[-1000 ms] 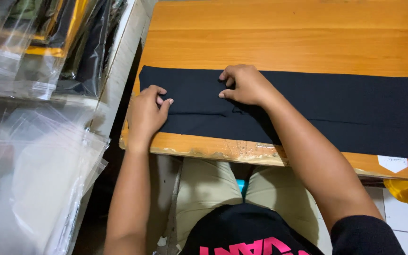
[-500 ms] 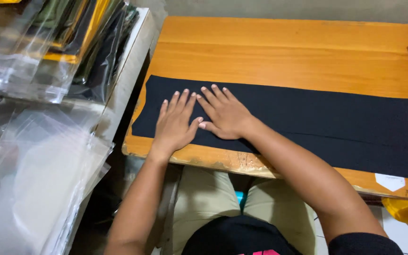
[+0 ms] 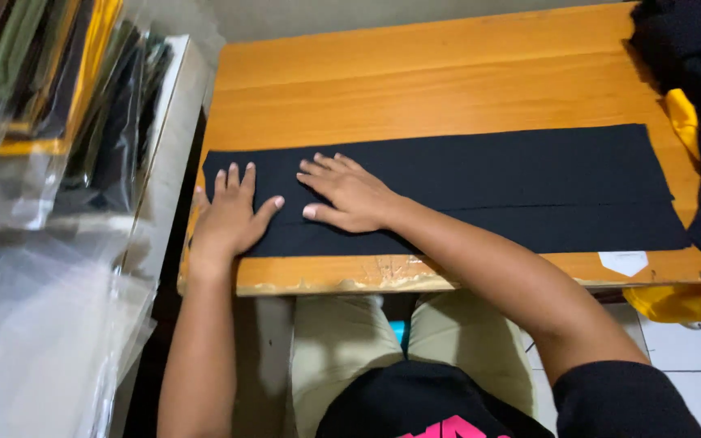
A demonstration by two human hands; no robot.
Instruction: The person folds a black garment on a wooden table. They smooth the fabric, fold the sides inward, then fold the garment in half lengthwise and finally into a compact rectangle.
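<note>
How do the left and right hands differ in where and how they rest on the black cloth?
The left hand lies at the end of the black cloth, fingers pointing away from the person; the right hand sits further in, fingers pointing leftward. The left arm comes straight up; the right arm crosses diagonally. Both lie flat, palms down, fingers spread, holding nothing.

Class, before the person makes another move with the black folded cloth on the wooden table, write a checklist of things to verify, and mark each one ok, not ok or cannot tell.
1. Left hand flat on the black folded cloth, fingers spread: ok.
2. Right hand flat on the cloth beside the left: ok.
3. Cloth lies wholly on the wooden table, not over the near edge: ok.
4. Cloth surface smooth, one long fold line only: ok.
5. Left end of the cloth squared up: cannot tell, the left hand covers part of it.
6. White label clear of the cloth: ok.
</note>
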